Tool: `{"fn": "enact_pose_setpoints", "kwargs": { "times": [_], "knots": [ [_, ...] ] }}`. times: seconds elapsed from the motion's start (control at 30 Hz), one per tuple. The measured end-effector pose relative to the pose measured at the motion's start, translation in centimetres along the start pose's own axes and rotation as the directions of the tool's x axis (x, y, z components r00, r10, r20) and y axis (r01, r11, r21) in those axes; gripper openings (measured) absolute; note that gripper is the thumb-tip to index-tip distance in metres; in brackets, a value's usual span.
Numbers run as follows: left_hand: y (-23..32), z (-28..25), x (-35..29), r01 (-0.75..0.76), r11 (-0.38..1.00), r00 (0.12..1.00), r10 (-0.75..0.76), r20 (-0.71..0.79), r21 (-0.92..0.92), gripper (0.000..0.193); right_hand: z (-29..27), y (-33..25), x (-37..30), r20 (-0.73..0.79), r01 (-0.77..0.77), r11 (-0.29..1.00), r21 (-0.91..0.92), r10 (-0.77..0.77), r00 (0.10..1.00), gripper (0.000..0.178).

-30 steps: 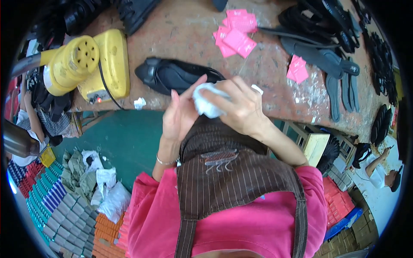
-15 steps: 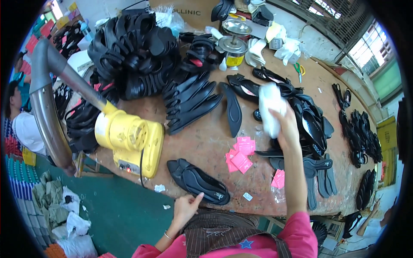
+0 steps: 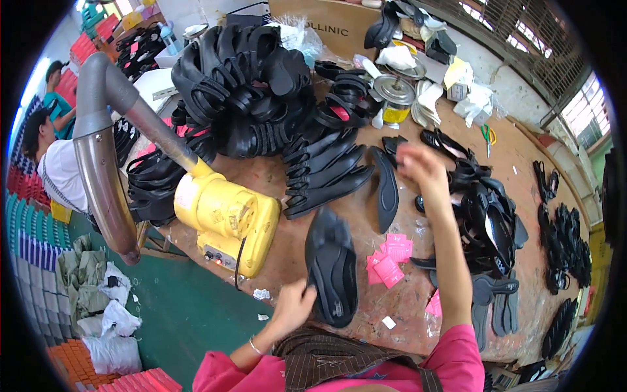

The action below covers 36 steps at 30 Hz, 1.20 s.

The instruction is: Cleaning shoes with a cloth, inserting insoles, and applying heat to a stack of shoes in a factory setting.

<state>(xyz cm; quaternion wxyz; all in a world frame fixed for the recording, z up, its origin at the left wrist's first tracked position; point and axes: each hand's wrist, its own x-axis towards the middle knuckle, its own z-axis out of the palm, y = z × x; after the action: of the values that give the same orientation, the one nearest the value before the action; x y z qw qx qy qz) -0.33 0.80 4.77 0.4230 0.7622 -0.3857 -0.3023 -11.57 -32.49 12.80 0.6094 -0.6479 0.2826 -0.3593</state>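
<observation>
My left hand [image 3: 294, 306] grips the left edge of a black shoe [image 3: 338, 284] near the table's front edge, thumb along its side. The shoe's upper end is smeared by motion, with a dark insole-like shape overlapping it. My right hand [image 3: 421, 166] is stretched out over the table beside a black flat shoe [image 3: 393, 145], which it partly hides. Its fingers are blurred, so whether they hold anything does not show. A long black insole [image 3: 386, 196] lies just left of my right wrist. Pink cards [image 3: 390, 261] lie between my arms.
A yellow machine [image 3: 228, 219] with a grey pipe [image 3: 98, 150] stands on the left. Black shoes [image 3: 245, 91] are heaped behind it, and more [image 3: 490, 222] lie right. A lidded can [image 3: 394, 98], white cloth [image 3: 398, 57] and scissors [image 3: 488, 138] are farther back. Grey insoles [image 3: 499, 307] lie front right.
The white bundle has left my right hand; a white cloth now rests by the can at the back. My left hand has lifted and turned the black shoe, its toe now pointing away from me.
</observation>
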Motion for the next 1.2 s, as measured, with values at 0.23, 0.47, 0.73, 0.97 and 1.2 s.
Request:
{"fn": "enact_pose_setpoints", "kwargs": {
  "times": [0.23, 0.47, 0.73, 0.97, 1.2],
  "knots": [
    [4.7, -9.9, 18.2, -0.502, 0.378, 0.478, 0.871, -0.115, 0.778, 0.017, -6.5, 6.3, -19.9, -0.377, -0.205, 0.978, 0.028, 0.200, 0.904, 0.016],
    [15.8, -29.2, 36.1, 0.339, 0.633, 0.744, 0.273, -0.610, 0.696, 0.061, -11.8, 5.0, -32.0, -0.755, -0.398, 0.903, -0.163, 0.146, 0.639, 0.019],
    [8.3, -30.4, 41.9, 0.381, 0.412, 0.767, 0.359, -0.532, 0.828, 0.066, -17.5, -0.1, -26.9, -0.285, -0.232, 0.167, -0.958, -0.608, 0.741, 0.045],
    [9.9, -18.4, 34.5, -0.454, 0.431, 0.630, 0.774, -0.060, 0.780, 0.052, -18.1, -0.2, -19.5, -0.303, -0.011, 0.370, -0.929, -0.744, 0.595, 0.023],
    [10.9, 10.7, 6.5, 0.577, 0.481, 0.782, -0.092, 0.617, -0.660, 0.043, 0.3, 1.0, -25.5, -0.115, 0.401, 0.571, -0.716, -0.663, 0.740, 0.028]
  ]
}}
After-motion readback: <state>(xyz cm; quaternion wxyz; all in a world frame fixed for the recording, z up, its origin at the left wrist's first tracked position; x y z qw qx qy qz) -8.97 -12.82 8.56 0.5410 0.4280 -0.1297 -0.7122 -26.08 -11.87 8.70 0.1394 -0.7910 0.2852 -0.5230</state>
